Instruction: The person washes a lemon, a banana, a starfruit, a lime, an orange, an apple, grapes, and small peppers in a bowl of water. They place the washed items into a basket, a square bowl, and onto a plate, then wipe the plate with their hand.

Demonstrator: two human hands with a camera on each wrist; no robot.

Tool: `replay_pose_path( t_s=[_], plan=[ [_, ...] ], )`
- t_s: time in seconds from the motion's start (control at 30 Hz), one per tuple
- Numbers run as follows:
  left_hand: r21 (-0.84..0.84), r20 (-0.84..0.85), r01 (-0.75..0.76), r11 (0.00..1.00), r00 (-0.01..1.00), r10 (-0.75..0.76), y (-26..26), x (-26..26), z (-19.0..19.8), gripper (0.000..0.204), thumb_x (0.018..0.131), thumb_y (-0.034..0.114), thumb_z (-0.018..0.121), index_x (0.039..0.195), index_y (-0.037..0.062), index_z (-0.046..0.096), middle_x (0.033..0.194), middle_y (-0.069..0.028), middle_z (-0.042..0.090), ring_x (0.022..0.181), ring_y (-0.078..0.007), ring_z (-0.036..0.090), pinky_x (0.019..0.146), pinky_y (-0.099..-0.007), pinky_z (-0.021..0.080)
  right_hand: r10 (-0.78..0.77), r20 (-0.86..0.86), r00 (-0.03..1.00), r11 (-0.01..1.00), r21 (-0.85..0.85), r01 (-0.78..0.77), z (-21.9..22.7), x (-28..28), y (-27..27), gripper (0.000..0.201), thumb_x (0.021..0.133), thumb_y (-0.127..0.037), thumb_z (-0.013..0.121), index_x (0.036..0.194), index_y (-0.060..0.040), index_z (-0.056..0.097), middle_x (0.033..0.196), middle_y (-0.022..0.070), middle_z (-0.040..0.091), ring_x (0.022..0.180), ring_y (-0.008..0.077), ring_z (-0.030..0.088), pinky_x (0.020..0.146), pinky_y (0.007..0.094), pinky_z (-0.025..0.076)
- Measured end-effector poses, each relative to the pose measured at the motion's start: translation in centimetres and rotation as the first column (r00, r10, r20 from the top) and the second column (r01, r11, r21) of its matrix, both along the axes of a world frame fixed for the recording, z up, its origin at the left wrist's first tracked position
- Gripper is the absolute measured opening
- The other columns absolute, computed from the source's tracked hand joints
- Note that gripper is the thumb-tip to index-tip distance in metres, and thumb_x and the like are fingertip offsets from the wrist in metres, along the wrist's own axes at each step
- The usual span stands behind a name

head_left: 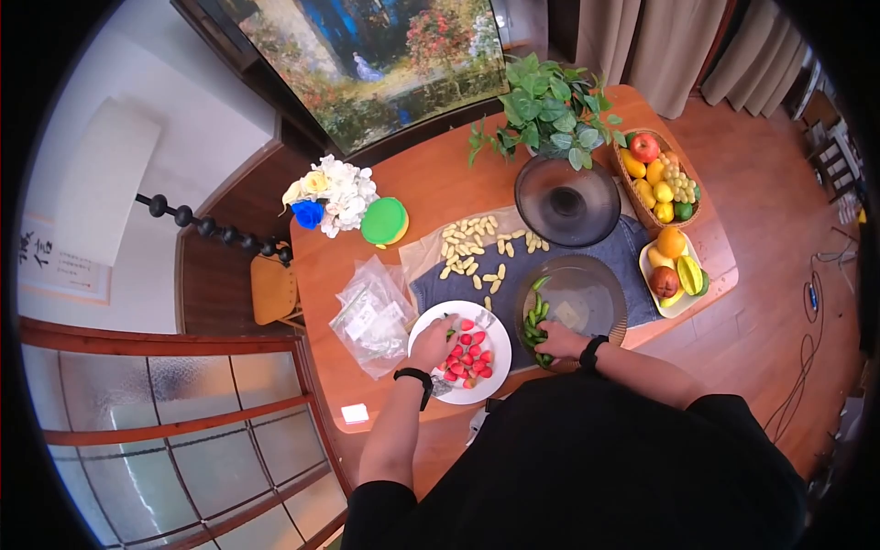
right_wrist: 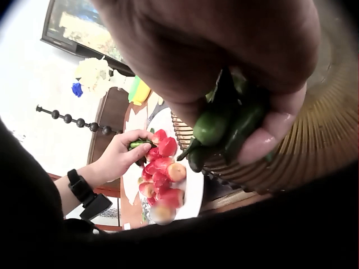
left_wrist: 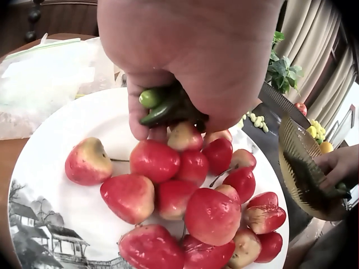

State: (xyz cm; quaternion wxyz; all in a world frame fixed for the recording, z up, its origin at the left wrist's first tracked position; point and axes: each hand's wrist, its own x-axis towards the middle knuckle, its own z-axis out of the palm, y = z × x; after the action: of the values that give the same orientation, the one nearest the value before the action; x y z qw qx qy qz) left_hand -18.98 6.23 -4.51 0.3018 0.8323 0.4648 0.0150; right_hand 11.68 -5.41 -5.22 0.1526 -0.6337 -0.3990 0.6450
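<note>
My left hand (head_left: 434, 344) grips a few green peppers (left_wrist: 162, 106) above the white plate (left_wrist: 106, 115), at the edge of a pile of red and pale fruits (left_wrist: 213, 216). The fingers curl round the peppers, with their ends showing. In the right wrist view my right hand (right_wrist: 224, 50) holds several dark green peppers (right_wrist: 216, 126) between fingers and thumb, over the ribbed glass bowl (right_wrist: 331, 129). More green peppers (head_left: 534, 307) lie along the left side of that bowl in the head view.
Peanuts (head_left: 463, 240) lie behind the plate on paper and dark cloth (head_left: 642, 266). Clear plastic bags (head_left: 371, 316) are left of it. Farther back are a dark glass dish (head_left: 568, 197), a green-lidded tub (head_left: 384, 221), flowers and a plant; a fruit basket (head_left: 649, 203) and fruit tray (head_left: 676, 307) are right.
</note>
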Motion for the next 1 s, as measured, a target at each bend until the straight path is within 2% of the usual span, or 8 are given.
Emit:
replay_pose_path(
  t_s=[0.2, 0.3, 0.47, 0.63, 0.77, 0.87, 0.93, 1.0],
  plan=[
    [-0.064, -0.112, -0.146, 0.987, 0.984, 0.138, 0.9, 0.5, 0.6, 0.034, 0.087, 0.020, 0.063, 0.115, 0.0026, 0.056, 0.109, -0.0225, 0.064, 0.100, -0.0385, 0.062, 0.082, -0.0460, 0.051, 0.020, -0.003, 1.000, 1.000, -0.010, -0.020, 0.8, -0.3, 0.3, 0.040, 0.079, -0.017, 0.073, 0.109, 0.0041, 0.056, 0.090, 0.0167, 0.065, 0.074, 0.0249, 0.069, 0.053, 0.0359, 0.059],
    [0.154, -0.057, -0.070, 0.986, 0.995, 0.079, 0.8, 0.6, -1.3, 0.025, 0.083, 0.017, 0.067, 0.101, 0.0028, 0.057, 0.099, -0.0198, 0.061, 0.096, -0.0385, 0.061, 0.080, -0.0472, 0.050, 0.042, -0.002, 0.999, 0.999, -0.002, -0.042, 0.9, -0.2, 0.3, 0.040, 0.078, -0.017, 0.074, 0.108, 0.0034, 0.057, 0.086, 0.0163, 0.064, 0.071, 0.0236, 0.068, 0.052, 0.0357, 0.058],
    [0.237, -0.121, -0.084, 0.968, 0.986, 0.115, -0.1, 1.9, -0.5, 0.032, 0.080, 0.017, 0.069, 0.108, 0.0036, 0.059, 0.110, -0.0188, 0.058, 0.102, -0.0374, 0.059, 0.083, -0.0456, 0.050, 0.070, 0.051, 0.996, 0.997, 0.031, -0.072, -1.1, 0.2, 0.0, 0.039, 0.077, -0.014, 0.072, 0.109, 0.0025, 0.057, 0.088, 0.0138, 0.064, 0.071, 0.0225, 0.067, 0.053, 0.0355, 0.057],
    [0.231, -0.165, -0.103, 0.968, 0.976, 0.143, -1.4, 2.2, -0.1, 0.045, 0.079, 0.017, 0.069, 0.120, 0.0058, 0.058, 0.114, -0.0172, 0.057, 0.110, -0.0351, 0.056, 0.088, -0.0443, 0.051, -0.280, -0.262, 0.924, 0.943, -0.254, 0.214, -1.9, 2.0, -0.6, 0.033, 0.079, -0.008, 0.067, 0.110, -0.0048, 0.059, 0.092, 0.0073, 0.063, 0.073, 0.0181, 0.064, 0.053, 0.0302, 0.054],
    [0.243, -0.096, -0.129, 0.962, 0.983, 0.156, -2.0, 1.9, -1.1, 0.049, 0.080, 0.014, 0.065, 0.126, 0.0035, 0.056, 0.122, -0.0186, 0.057, 0.116, -0.0347, 0.054, 0.096, -0.0438, 0.048, -0.301, -0.271, 0.914, 0.945, -0.213, 0.248, 0.0, 3.7, -0.2, 0.026, 0.079, -0.009, 0.067, 0.104, -0.0078, 0.063, 0.091, 0.0047, 0.063, 0.074, 0.0142, 0.063, 0.053, 0.0280, 0.052],
    [0.293, -0.042, -0.151, 0.944, 0.985, 0.170, -2.4, 1.6, -1.7, 0.043, 0.080, 0.012, 0.063, 0.121, 0.0016, 0.059, 0.124, -0.0186, 0.059, 0.117, -0.0337, 0.054, 0.097, -0.0432, 0.046, -0.161, 0.007, 0.987, 0.986, 0.049, 0.160, 2.4, 5.0, 0.8, 0.023, 0.078, -0.011, 0.068, 0.101, -0.0063, 0.064, 0.091, 0.0105, 0.066, 0.076, 0.0207, 0.066, 0.060, 0.0337, 0.053],
    [0.314, -0.020, -0.166, 0.935, 0.983, 0.181, -2.4, 1.8, -1.1, 0.039, 0.079, 0.011, 0.063, 0.116, 0.0010, 0.061, 0.123, -0.0181, 0.061, 0.117, -0.0327, 0.055, 0.097, -0.0424, 0.046, -0.137, 0.305, 0.942, 0.901, 0.433, -0.009, 3.4, 5.8, 1.4, 0.026, 0.076, -0.012, 0.068, 0.101, -0.0044, 0.064, 0.094, 0.0208, 0.066, 0.084, 0.0321, 0.068, 0.072, 0.0399, 0.053],
    [0.468, -0.095, -0.059, 0.882, 0.989, 0.117, -2.3, 2.4, -0.2, 0.032, 0.077, 0.010, 0.063, 0.108, 0.0022, 0.064, 0.114, -0.0166, 0.064, 0.111, -0.0317, 0.058, 0.092, -0.0404, 0.048, -0.134, 0.280, 0.951, 0.897, 0.441, -0.003, 3.6, 6.6, 2.7, 0.031, 0.076, -0.009, 0.065, 0.106, -0.0036, 0.063, 0.099, 0.0269, 0.064, 0.092, 0.0410, 0.064, 0.081, 0.0445, 0.050]
  ],
)
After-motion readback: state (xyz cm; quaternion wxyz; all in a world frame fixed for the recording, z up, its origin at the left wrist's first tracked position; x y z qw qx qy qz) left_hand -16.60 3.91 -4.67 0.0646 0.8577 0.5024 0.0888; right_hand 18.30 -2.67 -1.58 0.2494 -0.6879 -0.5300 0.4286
